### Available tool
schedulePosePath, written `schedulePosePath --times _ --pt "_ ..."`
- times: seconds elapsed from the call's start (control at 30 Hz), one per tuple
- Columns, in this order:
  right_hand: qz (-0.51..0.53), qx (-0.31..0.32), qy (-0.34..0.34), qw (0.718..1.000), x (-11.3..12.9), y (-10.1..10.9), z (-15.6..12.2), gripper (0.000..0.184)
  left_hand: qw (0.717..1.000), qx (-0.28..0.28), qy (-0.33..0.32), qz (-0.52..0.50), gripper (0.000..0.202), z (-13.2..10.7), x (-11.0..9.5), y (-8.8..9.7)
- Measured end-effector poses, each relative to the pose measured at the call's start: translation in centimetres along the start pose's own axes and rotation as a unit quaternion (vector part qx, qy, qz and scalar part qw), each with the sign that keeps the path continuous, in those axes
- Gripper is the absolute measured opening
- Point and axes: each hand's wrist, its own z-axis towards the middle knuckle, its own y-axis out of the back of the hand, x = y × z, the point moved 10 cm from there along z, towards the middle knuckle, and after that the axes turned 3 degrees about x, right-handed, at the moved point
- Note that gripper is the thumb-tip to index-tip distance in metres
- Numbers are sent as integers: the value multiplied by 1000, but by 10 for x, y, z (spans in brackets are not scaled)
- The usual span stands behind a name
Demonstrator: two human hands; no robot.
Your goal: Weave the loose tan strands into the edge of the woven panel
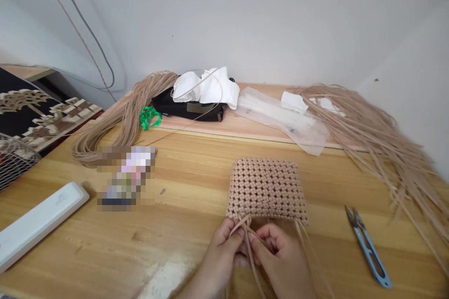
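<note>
Tan, squarish woven-strip piece (pixel 266 189) on glossy yellow wooden table (pixel 192 238) — probably light, flexible, best held by its edges; slim tan loose strips (pixel 251 260) at near edge, pinched by left hand (pixel 224 245) and right hand (pixel 282 252).

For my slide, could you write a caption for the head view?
Both hands hold strips at the near edge of a woven piece, with snips to its right.

Bumpy woven panel (pixel 266 189), glossy wooden table (pixel 191 168), metal-bladed snips (pixel 365 251)

Left hand (pixel 226 245): pinching | right hand (pixel 280 252): pinching | close together
</note>
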Motion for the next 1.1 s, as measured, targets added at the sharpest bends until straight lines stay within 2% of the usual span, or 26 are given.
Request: schedulePosePath --times 0.07,0.23,0.33,0.43,0.6,0.73,0.87,0.97,1.1 --pt "50 24 0 998 0 -4 1 23 1000 10 -12 -7 32 1 -1 -2" --pt "185 88 12 979 1 -9 6 25 996 -3 -66 58 33 0 -13 0" --pt "241 136 -28 961 -4 -15 7 33 996 -5 -61 59 33 -1 -15 0" --pt "266 147 -77 950 -12 -15 6 42 997 8 -52 60 33 -1 -16 -2" --pt "266 116 -76 954 -10 -12 7 36 995 3 -49 83 33 0 -16 1" --pt "232 31 -11 972 0 -3 8 24 994 4 -51 97 35 3 -16 1" --pt "193 -24 26 981 8 1 0 22 993 9 -63 99 30 3 -19 0" --pt "207 -41 40 977 12 5 -6 20 994 21 -60 85 27 3 -20 -4" --pt "235 -19 56 970 16 1 -9 17 995 36 -65 65 25 2 -22 -9"
